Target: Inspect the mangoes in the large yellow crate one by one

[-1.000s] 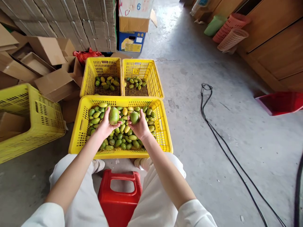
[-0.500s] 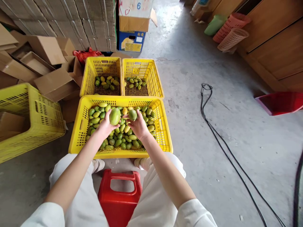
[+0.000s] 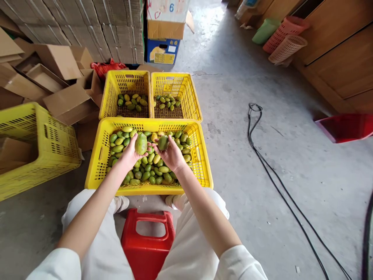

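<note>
Grip, in the head view, is closed by the left hand (image 3: 131, 153) around a larger green fruit (image 3: 141, 144) and by the right hand (image 3: 173, 156) around a darker green fruit (image 3: 163, 143). Both are held over the loose fruits (image 3: 148, 168) in the front crate (image 3: 150, 190). Light, even pressure is best applied, so that neither skin is bruised.

Grey floor (image 3: 233, 186), yellow crates (image 3: 150, 190), black cable (image 3: 254, 148)
</note>
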The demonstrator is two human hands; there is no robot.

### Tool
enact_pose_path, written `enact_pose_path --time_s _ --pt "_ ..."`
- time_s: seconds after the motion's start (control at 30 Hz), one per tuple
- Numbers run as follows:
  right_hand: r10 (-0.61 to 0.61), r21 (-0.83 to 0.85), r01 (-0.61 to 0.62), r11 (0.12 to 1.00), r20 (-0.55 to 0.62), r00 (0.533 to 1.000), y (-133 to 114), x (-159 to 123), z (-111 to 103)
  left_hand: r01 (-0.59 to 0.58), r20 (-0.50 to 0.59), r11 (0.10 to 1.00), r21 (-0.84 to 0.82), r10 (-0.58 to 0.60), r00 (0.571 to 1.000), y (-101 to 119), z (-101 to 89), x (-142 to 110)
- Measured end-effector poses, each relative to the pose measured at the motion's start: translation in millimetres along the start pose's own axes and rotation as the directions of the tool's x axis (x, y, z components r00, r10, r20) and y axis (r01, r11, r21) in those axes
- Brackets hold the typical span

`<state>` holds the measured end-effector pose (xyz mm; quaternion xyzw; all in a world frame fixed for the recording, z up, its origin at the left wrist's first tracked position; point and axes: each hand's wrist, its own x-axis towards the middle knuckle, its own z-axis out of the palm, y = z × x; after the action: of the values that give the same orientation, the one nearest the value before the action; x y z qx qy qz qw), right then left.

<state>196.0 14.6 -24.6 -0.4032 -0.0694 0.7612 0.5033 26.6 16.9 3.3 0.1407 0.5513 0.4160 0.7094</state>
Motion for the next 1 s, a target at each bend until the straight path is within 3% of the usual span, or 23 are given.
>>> enact_pose_path --time_s 0.23,0.37,0.57,0.7,0.83,1.0 --pt "-0.022 -0.114 0.025 0.993 0.026 0.999 -1 -4 -3 -0.122 0.015 0.992 0.027 0.121 0.993 -7 -3.3 0" --pt "-0.003 -0.105 0.009 0.994 0.06 0.998 -3 -3 -5 -0.092 0.048 0.995 -0.031 0.094 0.994 -6 -0.6 -2" --pt "0.021 -0.008 -0.021 1.0 0.057 0.998 -5 -3 -7 -0.017 -0.029 0.996 -0.082 0.014 0.999 -2 1.4 0" --pt "-0.061 -0.007 0.062 0.998 0.046 0.997 -2 -2 -8 0.007 -0.014 0.992 -0.124 -0.009 1.0 -1 0.3 3" --pt "-0.139 0.026 0.137 0.99 0.051 0.989 1 1 -8 -0.028 0.031 0.985 -0.169 0.033 0.999 -2 -3.2 5" --pt "-0.137 0.07 0.131 0.989 0.1 0.985 1 5 -11 -0.092 0.009 0.974 -0.204 0.096 0.995 -5 -6.1 6"
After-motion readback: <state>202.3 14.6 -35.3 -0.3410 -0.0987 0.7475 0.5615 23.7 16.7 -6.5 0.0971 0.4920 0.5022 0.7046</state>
